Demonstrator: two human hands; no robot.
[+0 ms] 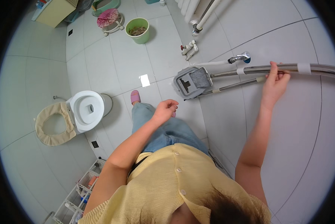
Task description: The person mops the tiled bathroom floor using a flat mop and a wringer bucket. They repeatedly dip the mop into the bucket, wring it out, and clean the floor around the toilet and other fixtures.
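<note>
My right hand (276, 84) is around a long metal mop pole (257, 69), thumb on the near side and some fingers hidden behind it. The pole slants along the tiled wall down to a grey plastic mop bucket (183, 86) on the floor. A grey fabric mop pad (199, 78) shows at the bucket's top. Beside it, a second, shorter metal pole (234, 85) ends close to my right palm. My left hand (166, 109) hangs in front of my jeans, fingers loosely bent, with nothing visible in it. It is apart from the bucket.
A chrome tap (240, 58) and pipes with a red-handled valve (188, 49) stick out near the bucket. A green bucket (141, 37) with debris and a pink-topped stool (108, 18) stand farther off. At left is a toilet (87, 107); a white shelf rack (69, 205) stands lower left.
</note>
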